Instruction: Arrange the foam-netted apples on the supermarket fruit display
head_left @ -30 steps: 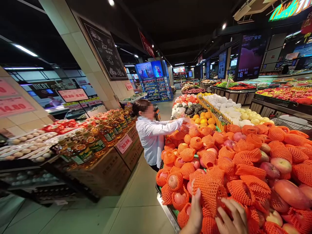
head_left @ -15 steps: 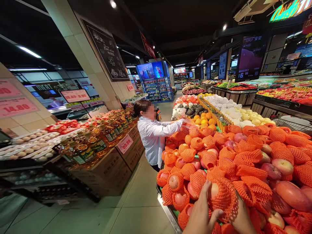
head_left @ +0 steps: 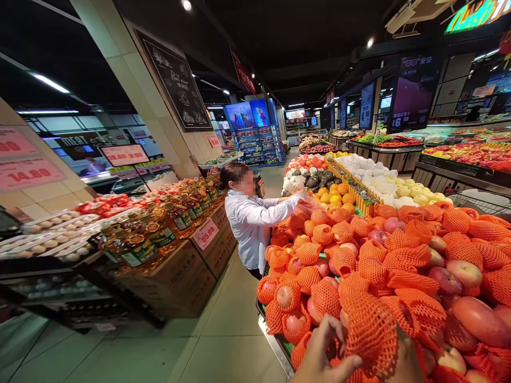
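A heap of apples (head_left: 399, 260), most in orange foam nets, fills the display stand at right. My left hand (head_left: 319, 354) is at the pile's near edge, fingers curled round one netted apple (head_left: 369, 332) held just above the heap. My right hand (head_left: 405, 361) presses the same net from the right; the net hides most of its fingers. A bare apple (head_left: 477, 319) lies just right of it.
A person in a white shirt (head_left: 251, 226) stands in the aisle and reaches into the far side of the pile. Boxes topped with oil bottles (head_left: 159, 234) and egg trays (head_left: 48, 239) line the left. The tiled aisle (head_left: 223, 330) runs between them and the stand's metal edge (head_left: 275, 340).
The netted apple has come up off the pile and closer to me, both hands closing round it. The other person's arm keeps reaching into the far apples.
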`<state>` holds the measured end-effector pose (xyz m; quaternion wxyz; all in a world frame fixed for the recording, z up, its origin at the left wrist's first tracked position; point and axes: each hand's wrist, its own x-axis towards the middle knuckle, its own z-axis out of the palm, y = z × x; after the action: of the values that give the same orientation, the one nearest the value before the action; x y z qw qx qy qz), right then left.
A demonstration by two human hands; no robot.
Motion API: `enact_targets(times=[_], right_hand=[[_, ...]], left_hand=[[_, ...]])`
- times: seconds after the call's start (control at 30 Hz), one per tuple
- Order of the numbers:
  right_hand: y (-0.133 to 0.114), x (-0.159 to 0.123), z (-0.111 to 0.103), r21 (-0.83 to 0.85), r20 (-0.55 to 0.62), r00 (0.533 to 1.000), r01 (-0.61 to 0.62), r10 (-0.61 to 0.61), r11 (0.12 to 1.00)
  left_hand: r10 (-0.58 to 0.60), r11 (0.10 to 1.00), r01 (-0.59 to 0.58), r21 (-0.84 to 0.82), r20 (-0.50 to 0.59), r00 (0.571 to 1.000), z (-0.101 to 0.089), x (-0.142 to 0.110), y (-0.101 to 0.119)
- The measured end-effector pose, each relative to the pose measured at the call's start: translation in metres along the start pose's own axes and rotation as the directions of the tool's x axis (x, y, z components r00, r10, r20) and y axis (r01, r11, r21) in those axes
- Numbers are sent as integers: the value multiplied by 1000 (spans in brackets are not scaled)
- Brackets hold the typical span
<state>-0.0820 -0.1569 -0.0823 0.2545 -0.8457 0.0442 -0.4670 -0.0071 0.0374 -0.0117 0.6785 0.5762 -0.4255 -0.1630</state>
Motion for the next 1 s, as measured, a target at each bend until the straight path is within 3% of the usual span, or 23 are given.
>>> enact_targets(times=[0.1,0.17,0.2,0.33,0.4,0.47,0.5,0.57,0.63,0.7,0.8,0.83,0.87,0.93,1.0], right_hand=[[-5,-5,0,57,-4,1000,10,-10,998],[-10,-5,0,82,4,996,-92,92,992],[-14,-4,-1,88,13,994,-108,108,990],[-36,14,-8,77,59,995,82,-86,994],[-47,30,-17,101,178,963,187,-203,977],[-56,47,-30,174,244,926,250,-287,953],[-59,53,-37,227,210,932,248,-296,942],[-63,62,-44,319,38,983,158,-179,934],[-63,61,-42,395,-44,998,-20,40,919],[-58,54,-32,417,44,984,-177,174,892],[-44,37,-15,378,177,966,-242,186,894],[-37,32,-12,360,196,964,-243,182,900],[-30,29,-10,344,205,960,-254,192,904],[-17,26,-13,319,193,950,-296,245,900],[-7,27,-19,297,153,943,-330,297,896]], left_hand=[[-41,944,-14,-329,-161,986,-9,7,5],[-74,930,-37,-366,-286,955,-15,13,-2],[-93,933,-21,-358,-297,950,-17,14,-8],[-212,887,154,-435,-88,973,-14,11,-23],[-257,843,226,-487,2,966,-9,8,-23],[-259,830,219,-513,-7,966,-6,8,-20],[-259,824,206,-528,-28,966,-5,8,-19],[-267,807,198,-556,-45,963,-7,10,-19],[-286,806,215,-551,-46,957,-13,14,-21],[-306,864,242,-442,-77,949,-24,22,-24],[-289,951,307,25,-270,918,-56,46,-23],[-249,903,348,251,-355,901,-70,56,-21],[-222,851,385,357,-420,880,-87,67,-18],[-163,757,437,487,-507,847,-122,91,-15],[-136,629,477,614,-517,845,-153,114,-16]])
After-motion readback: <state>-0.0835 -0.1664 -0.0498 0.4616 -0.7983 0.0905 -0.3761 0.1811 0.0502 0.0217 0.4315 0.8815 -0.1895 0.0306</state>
